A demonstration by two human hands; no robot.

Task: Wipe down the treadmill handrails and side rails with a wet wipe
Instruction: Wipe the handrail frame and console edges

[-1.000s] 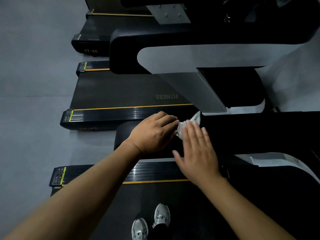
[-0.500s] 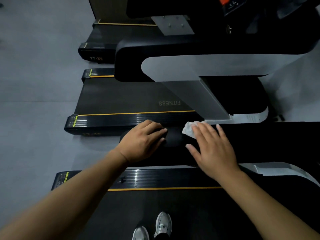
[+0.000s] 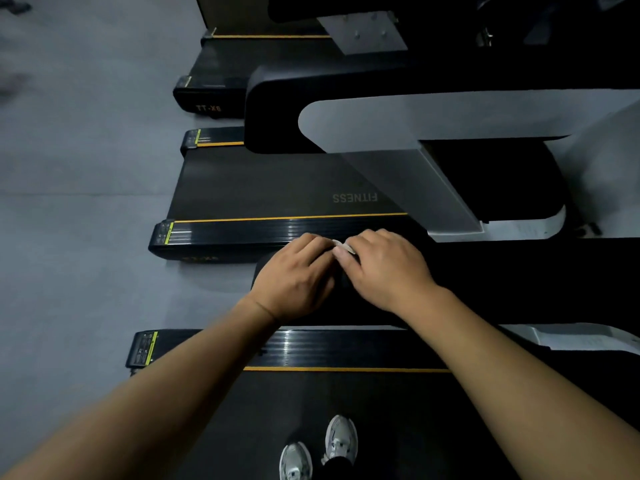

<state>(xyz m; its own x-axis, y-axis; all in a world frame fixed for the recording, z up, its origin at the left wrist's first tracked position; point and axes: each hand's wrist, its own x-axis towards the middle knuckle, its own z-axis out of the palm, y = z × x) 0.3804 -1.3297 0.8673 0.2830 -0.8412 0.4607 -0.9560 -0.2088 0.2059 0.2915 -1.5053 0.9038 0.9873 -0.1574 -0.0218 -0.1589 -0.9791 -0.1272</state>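
Note:
A black treadmill handrail (image 3: pixel 502 282) runs across the middle of the view, its rounded end at the left. Both hands sit on that end. My left hand (image 3: pixel 294 282) lies curled over the rail's tip. My right hand (image 3: pixel 384 268) is just beside it, fingers bent, and pinches a small white wet wipe (image 3: pixel 341 247), of which only a strip shows between the two hands. The fingertips of both hands meet at the wipe; whether the left hand also holds it is unclear. Below the rail lies the ribbed side rail (image 3: pixel 346 351) with its yellow stripe.
I stand on the treadmill belt (image 3: pixel 398 427) in white sneakers (image 3: pixel 318 452). Two more treadmills (image 3: pixel 277 192) lie parallel beyond, one with a silver upright (image 3: pixel 433 188) and black handrail (image 3: pixel 346 81). Grey floor (image 3: pixel 76 202) fills the left side.
My right hand moved left along the handrail with the wipe and now meets my left hand at the rail's end. Its fingers went from flat to bent over the wipe.

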